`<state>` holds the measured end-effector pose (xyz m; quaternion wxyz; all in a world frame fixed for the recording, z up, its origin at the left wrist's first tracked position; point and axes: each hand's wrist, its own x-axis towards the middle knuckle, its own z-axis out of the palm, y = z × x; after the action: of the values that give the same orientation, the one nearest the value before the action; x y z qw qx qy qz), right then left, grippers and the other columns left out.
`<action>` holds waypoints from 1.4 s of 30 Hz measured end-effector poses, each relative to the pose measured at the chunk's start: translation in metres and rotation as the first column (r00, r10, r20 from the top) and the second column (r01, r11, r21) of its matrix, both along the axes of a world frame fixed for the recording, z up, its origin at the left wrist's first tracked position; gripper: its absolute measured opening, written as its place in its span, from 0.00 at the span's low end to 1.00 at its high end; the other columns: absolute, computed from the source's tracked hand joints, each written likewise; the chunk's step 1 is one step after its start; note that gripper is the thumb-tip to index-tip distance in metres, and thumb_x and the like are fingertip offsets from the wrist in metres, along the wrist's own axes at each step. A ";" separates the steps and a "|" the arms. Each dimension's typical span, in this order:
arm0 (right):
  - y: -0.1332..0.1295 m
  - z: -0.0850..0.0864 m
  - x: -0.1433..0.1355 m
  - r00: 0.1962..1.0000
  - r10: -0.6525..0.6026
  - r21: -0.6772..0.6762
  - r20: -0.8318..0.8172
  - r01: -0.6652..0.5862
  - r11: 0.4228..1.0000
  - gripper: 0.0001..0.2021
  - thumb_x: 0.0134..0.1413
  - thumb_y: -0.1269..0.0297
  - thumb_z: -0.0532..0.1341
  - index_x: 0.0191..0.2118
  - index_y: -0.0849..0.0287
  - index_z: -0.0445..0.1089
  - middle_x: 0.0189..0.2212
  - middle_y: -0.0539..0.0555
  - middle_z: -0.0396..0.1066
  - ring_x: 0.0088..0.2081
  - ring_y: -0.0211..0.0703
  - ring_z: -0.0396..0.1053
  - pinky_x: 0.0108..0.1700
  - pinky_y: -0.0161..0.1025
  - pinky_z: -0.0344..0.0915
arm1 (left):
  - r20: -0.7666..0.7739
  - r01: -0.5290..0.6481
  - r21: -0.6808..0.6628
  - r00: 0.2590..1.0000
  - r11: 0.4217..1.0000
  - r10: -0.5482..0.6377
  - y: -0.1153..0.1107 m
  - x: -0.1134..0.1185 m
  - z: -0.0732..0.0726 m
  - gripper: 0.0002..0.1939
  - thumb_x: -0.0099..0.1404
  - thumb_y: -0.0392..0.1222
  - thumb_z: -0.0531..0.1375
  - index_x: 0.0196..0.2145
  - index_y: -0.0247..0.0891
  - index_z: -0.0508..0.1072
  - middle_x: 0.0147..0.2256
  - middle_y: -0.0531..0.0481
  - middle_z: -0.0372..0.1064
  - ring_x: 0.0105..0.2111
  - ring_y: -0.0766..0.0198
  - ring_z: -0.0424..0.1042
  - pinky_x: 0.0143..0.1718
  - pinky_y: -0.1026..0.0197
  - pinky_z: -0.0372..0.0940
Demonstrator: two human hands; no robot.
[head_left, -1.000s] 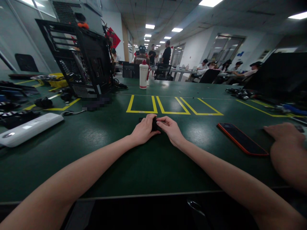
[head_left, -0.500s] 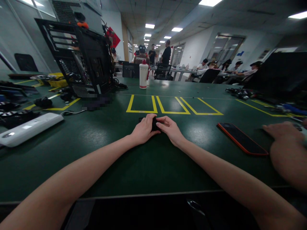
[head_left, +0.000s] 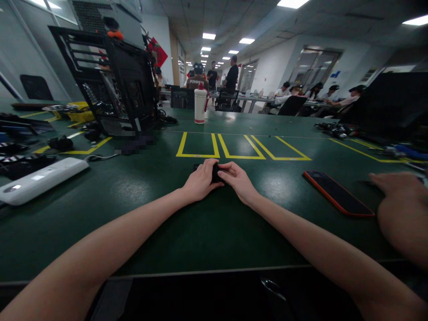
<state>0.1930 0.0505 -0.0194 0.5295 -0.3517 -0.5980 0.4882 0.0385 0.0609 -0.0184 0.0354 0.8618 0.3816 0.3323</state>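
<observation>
A small black object [head_left: 215, 174] rests at the middle of the green table [head_left: 187, 236], mostly covered by my fingers, so its kind does not show. My left hand [head_left: 200, 180] is closed around it, fingers over the top and thumb at the near side. The fingertips of my right hand [head_left: 236, 179] pinch at its right side. Both hands lie low, just in front of the yellow taped outlines [head_left: 240, 157].
To the right lie an orange-edged phone [head_left: 339, 194] and another person's hand [head_left: 397, 183]. On the left are a white power strip [head_left: 47, 180] and an open black computer case [head_left: 123, 84]. A white cup [head_left: 199, 106] stands farther back. Several people sit beyond.
My two hands and the black object stay in place. At the right, the other person's hand has shifted slightly.
</observation>
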 end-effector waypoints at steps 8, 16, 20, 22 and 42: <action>0.003 0.000 0.001 0.998 0.055 -0.047 0.009 -0.054 0.997 0.16 0.44 0.70 0.62 0.42 0.57 0.66 0.44 0.53 0.67 0.49 0.41 0.64 0.55 0.44 0.56 | -0.012 0.001 0.000 1.000 1.000 -0.001 -0.001 0.000 0.000 0.31 0.55 0.46 0.60 0.50 0.37 0.49 0.49 0.40 0.56 0.47 0.51 0.63 0.42 0.48 0.65; 0.001 -0.001 -0.002 1.000 -0.031 0.039 -0.002 0.031 0.999 0.06 0.45 0.66 0.62 0.33 0.57 0.66 0.37 0.50 0.69 0.43 0.39 0.67 0.52 0.43 0.60 | -0.006 -0.005 -0.002 1.000 1.000 0.005 0.000 0.001 0.000 0.31 0.54 0.47 0.60 0.50 0.38 0.49 0.49 0.40 0.55 0.48 0.50 0.62 0.41 0.47 0.65; 0.005 0.000 -0.002 0.999 -0.038 0.040 0.015 0.038 0.998 0.11 0.45 0.68 0.62 0.38 0.56 0.67 0.39 0.51 0.69 0.44 0.39 0.66 0.53 0.43 0.59 | -0.011 -0.007 -0.009 1.000 1.000 0.007 -0.001 0.001 0.001 0.31 0.54 0.47 0.60 0.50 0.37 0.49 0.48 0.40 0.56 0.47 0.50 0.63 0.41 0.48 0.65; 0.005 0.000 -0.001 1.000 -0.003 0.015 0.019 0.003 1.000 0.14 0.45 0.69 0.61 0.41 0.56 0.67 0.43 0.51 0.68 0.47 0.40 0.65 0.55 0.44 0.57 | -0.003 0.001 -0.011 1.000 1.000 -0.002 -0.002 0.000 0.002 0.30 0.54 0.47 0.60 0.50 0.38 0.50 0.48 0.41 0.56 0.47 0.51 0.63 0.41 0.48 0.65; -0.002 0.001 0.000 0.993 0.119 -0.018 -0.002 -0.119 0.993 0.14 0.42 0.69 0.63 0.39 0.56 0.66 0.42 0.51 0.68 0.47 0.41 0.65 0.53 0.44 0.59 | 0.001 -0.038 0.011 0.999 0.999 0.038 -0.013 -0.004 0.000 0.30 0.55 0.45 0.60 0.50 0.39 0.49 0.49 0.40 0.55 0.48 0.51 0.62 0.43 0.47 0.64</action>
<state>0.1934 0.0485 -0.0188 0.4965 -0.3202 -0.6132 0.5243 0.0344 0.0482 -0.0183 0.0243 0.8544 0.3962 0.3352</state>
